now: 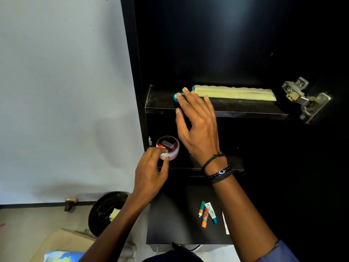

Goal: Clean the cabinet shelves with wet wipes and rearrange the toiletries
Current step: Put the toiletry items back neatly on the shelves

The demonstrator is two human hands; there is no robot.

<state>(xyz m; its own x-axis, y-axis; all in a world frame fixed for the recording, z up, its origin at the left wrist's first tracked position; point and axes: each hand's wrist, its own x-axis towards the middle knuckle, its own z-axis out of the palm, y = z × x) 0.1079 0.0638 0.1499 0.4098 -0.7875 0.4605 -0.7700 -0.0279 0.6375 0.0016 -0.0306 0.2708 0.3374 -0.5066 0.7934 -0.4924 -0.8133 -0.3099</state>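
A black cabinet stands open with two shelves. On the upper shelf lies a pale yellow comb, with a small teal, multicoloured item at its left end. My right hand reaches over that shelf's front edge with straight, spread fingers; its fingertips lie on the teal item and its thumb hangs below the edge. On the lower shelf sits a round jar with a red lid. My left hand pinches the jar, fingers on the lid and thumb on its side.
Three small tubes lie on the black bottom surface. A metal door hinge sticks out at the right. On the floor at the left are a black bin, a cardboard box and a blue packet.
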